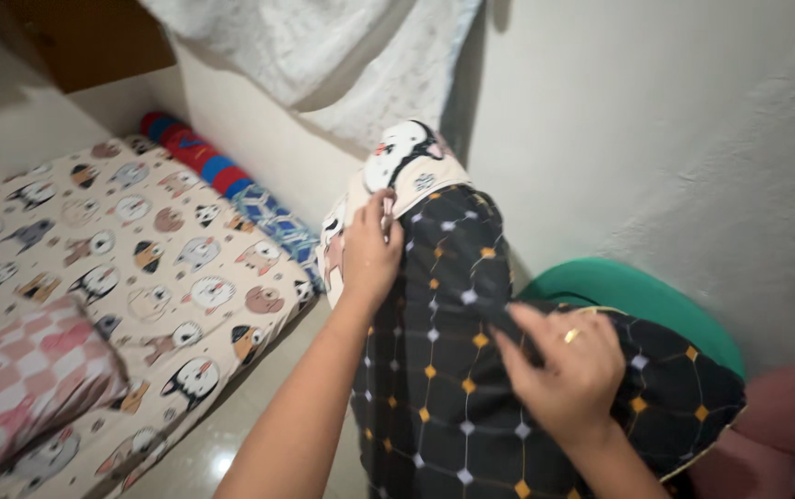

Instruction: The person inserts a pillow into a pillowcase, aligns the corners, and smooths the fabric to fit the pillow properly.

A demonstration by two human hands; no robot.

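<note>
A pillow with a cream cartoon-animal print (404, 159) stands upright against the wall corner, most of it inside a black pillowcase (439, 370) patterned with white and orange dots. My left hand (372, 248) grips the pillowcase's open edge near the top of the pillow. Lower down, my right hand (564, 365), wearing a gold ring, pinches a fold of the black fabric. Only the top of the pillow shows above the case.
A mattress with a cartoon-animal sheet (129, 277) lies at left, with a pink checked pillow (18, 379) on it and a striped bolster (231, 185) along the wall. A green chair (638, 296) sits behind the pillow. White cloth (324, 55) hangs above.
</note>
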